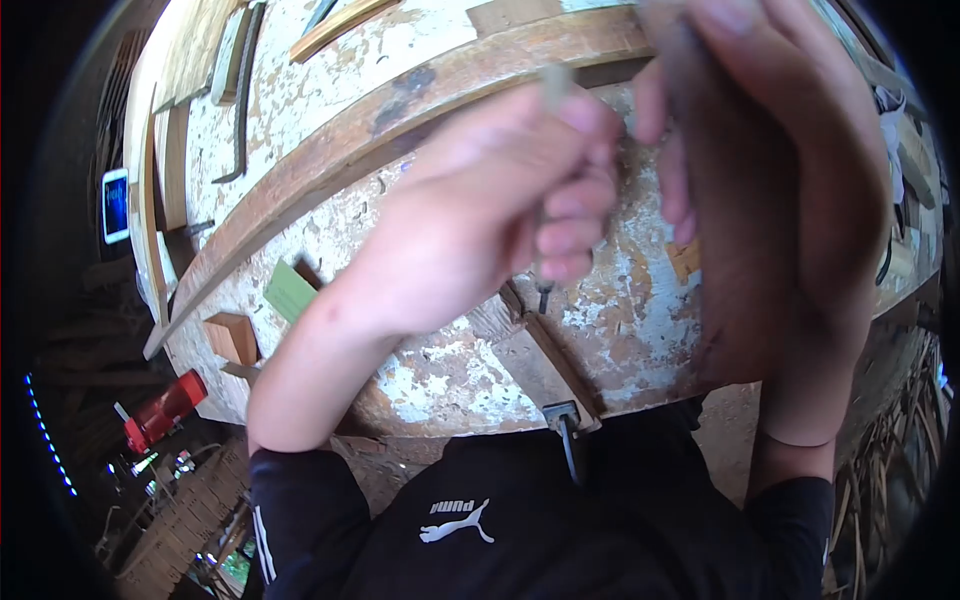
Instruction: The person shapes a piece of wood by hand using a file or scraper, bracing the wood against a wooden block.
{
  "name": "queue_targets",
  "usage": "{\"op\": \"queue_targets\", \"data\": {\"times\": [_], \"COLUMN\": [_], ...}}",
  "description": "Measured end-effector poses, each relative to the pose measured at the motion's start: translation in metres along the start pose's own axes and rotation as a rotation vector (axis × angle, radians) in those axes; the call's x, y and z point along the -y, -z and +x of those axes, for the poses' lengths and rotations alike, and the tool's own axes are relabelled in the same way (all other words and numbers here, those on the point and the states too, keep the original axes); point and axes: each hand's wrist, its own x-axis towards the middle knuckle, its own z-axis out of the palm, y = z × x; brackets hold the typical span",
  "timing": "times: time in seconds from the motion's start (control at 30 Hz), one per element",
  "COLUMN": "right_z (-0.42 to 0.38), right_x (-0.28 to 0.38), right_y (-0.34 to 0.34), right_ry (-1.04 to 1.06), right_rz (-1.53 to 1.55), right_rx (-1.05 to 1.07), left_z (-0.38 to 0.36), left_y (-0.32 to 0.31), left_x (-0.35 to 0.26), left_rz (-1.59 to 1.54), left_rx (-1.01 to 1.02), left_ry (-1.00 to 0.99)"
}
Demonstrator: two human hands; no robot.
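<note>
My left hand is closed around a slim chisel-like tool, which stands nearly upright. Its pale top shows blurred above the fist, and its dark metal end points down beside a small wooden piece. That piece lies at the bench's near edge, under a metal clamp. Raised close to the camera, my right hand has its fingers and thumb wrapped around a thick brown wooden block. Motion smears both hands, and the block's upper end is partly hidden.
A long curved wooden strip arcs over the paint-worn workbench. Around it lie a green piece, a wooden block and a dark metal bar. A phone and a red tool are at the left.
</note>
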Motion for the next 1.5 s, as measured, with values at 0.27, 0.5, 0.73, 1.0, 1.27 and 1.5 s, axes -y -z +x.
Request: {"op": "queue_targets", "data": {"times": [0.27,0.5,0.73,1.0,1.27,1.5], "right_z": [-0.002,0.008,0.008,0.004,0.025,0.039], "right_x": [0.009,0.014,0.016,0.019,-0.002,0.031], "right_y": [-0.015,-0.013,0.016,0.007,0.021,-0.005], "right_ry": [-0.074,-0.089,-0.115,-0.137,-0.116,-0.336], "right_rz": [-0.18,-0.314,-0.291,-0.331,-0.251,-0.067], "right_rx": [0.102,0.128,0.221,-0.002,0.463,0.421], "left_z": [0.008,0.013,0.011,0.007,-0.008,-0.019], "left_y": [0.015,0.029,0.024,0.015,0.015,0.031], "left_x": [0.012,0.018,0.023,0.016,0.02,0.027], "left_rz": [0.034,-0.221,0.04,0.158,-0.076,-0.256], "left_rx": [0.109,0.224,0.104,0.043,0.065,0.106], "left_ry": [0.077,0.123,0.017,-0.02,-0.098,-0.182]}}
